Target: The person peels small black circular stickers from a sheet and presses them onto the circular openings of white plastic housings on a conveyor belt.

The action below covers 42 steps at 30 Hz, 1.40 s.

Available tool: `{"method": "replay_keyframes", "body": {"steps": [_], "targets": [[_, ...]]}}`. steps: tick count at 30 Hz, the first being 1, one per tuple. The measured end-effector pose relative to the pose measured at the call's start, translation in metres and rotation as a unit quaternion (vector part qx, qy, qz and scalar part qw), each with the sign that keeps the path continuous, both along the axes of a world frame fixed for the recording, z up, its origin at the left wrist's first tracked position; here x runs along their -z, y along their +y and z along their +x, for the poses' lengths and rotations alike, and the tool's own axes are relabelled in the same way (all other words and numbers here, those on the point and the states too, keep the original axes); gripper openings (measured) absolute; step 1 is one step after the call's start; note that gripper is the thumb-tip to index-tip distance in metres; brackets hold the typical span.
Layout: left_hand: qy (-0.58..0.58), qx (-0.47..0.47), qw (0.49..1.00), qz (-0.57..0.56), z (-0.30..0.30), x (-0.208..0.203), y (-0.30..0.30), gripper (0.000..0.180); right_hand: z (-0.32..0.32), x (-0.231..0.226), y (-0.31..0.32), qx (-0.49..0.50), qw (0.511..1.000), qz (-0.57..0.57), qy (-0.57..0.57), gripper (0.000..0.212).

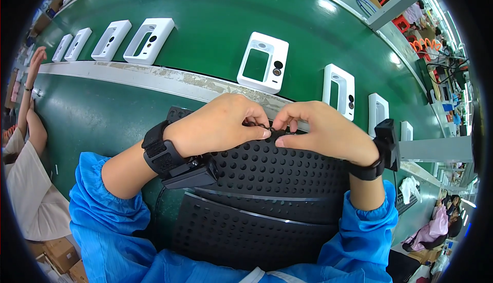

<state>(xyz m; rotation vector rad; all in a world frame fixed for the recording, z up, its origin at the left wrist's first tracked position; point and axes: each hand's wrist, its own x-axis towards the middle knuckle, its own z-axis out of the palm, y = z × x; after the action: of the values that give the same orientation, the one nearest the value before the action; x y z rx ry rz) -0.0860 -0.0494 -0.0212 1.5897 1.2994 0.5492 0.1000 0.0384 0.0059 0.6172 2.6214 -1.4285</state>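
Black piece [278, 133] is pinched narrowly between the fingertips of the left hand [218, 123] and right hand [328, 131], near the dimpled sheet's [277, 167] far edge.

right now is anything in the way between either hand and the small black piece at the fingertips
Nothing visible: the left hand and right hand pinch at the small black piece directly, over the far part of the black holed tray.

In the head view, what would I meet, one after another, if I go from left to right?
Co-worker's hand → four white frames → left hand → right hand → pink garment.
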Motion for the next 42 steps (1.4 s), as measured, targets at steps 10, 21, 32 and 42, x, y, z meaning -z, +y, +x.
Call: {"method": "replay_keyframes", "body": {"steps": [10, 21, 32, 42], "targets": [[-0.002, 0.000, 1.000, -0.010, 0.0009, -0.0017, 0.0005, 0.018, 0.0041, 0.0054, 0.0000, 0.112, 0.993, -0.047, 0.001, 0.009], [-0.004, 0.002, 1.000, 0.008, 0.0018, -0.0011, 0.0017, 0.018, 0.0053, 0.0070, -0.0015, 0.073, 0.994, 0.049, 0.058, 0.007], [-0.019, -0.009, 1.000, 0.013, 0.0005, -0.0013, -0.0025, 0.019, 0.0032, 0.0077, -0.0035, 0.058, 0.995, 0.060, 0.061, 0.007], [-0.016, 0.004, 0.999, 0.029, 0.0032, 0.0010, -0.0041, 0.020, 0.0064, 0.0061, -0.0075, 0.069, 0.996, 0.043, 0.045, 0.007]]}}
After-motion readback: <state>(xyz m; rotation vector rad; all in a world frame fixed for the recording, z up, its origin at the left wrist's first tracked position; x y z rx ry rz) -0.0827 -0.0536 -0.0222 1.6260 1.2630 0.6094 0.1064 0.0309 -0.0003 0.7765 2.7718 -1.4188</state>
